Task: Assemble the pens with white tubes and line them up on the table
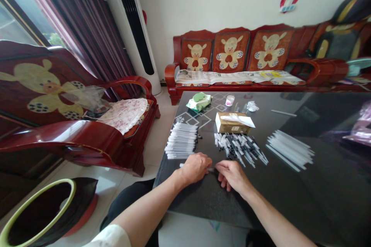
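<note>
My left hand [197, 166] is closed around a pen with a whitish translucent barrel [211, 170], which pokes out on both sides of the fist. At its right end, my right hand [231, 175] pinches with thumb and forefinger, the other fingers curled below; the small part between them is hard to make out. Beyond my left hand lies a row of similar pens [182, 141] with dark tips pointing right. A loose heap of thin black-and-white pen refills [240, 147] lies ahead of my right hand. Farther right is a stack of translucent pen barrels [290, 150].
On the dark glossy table [290, 200] stand a tissue box [234, 123], a wet-wipe pack [199, 101], a small cup [230, 100] and crumpled tissue [252, 106]. A single barrel [283, 113] lies at back right. A lined bin [69, 200] stands on the floor at left.
</note>
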Motion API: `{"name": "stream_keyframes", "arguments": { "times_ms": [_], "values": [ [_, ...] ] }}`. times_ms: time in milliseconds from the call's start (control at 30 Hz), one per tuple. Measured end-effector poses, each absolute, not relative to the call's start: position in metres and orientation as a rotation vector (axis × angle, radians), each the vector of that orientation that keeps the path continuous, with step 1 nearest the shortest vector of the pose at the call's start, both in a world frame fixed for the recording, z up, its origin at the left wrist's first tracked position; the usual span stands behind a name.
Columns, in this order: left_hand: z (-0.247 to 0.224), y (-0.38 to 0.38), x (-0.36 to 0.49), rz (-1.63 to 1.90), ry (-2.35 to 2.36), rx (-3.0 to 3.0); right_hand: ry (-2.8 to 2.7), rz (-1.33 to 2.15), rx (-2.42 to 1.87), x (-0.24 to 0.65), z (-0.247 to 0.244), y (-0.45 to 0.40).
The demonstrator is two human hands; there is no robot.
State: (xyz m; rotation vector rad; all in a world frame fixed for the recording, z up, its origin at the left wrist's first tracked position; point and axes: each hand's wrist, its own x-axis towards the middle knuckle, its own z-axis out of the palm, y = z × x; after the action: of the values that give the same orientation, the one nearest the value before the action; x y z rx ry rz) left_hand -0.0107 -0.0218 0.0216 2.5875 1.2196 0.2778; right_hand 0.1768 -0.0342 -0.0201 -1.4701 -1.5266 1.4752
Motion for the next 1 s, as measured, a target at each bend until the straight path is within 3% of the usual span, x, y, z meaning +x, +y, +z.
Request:
{"name": "stream_keyframes", "arguments": {
  "times_ms": [300, 767, 867, 1000],
  "values": [
    [0.049, 0.016, -0.077, 0.361, 1.683, 2.383, -1.550, 1.396, -1.513, 0.192, -0.009, -0.032],
    [0.024, 0.026, -0.071, 0.171, 1.662, 2.546, -1.574, 1.329, -1.531, 0.200, 0.001, -0.031],
    [0.026, 0.024, -0.068, 0.250, 1.616, 2.543, -1.667, 1.102, -1.613, 0.224, 0.010, -0.021],
    [0.025, 0.016, -0.052, 0.452, 1.547, 2.529, -1.714, 0.533, -1.914, 0.285, 0.022, -0.002]
  ]
}}
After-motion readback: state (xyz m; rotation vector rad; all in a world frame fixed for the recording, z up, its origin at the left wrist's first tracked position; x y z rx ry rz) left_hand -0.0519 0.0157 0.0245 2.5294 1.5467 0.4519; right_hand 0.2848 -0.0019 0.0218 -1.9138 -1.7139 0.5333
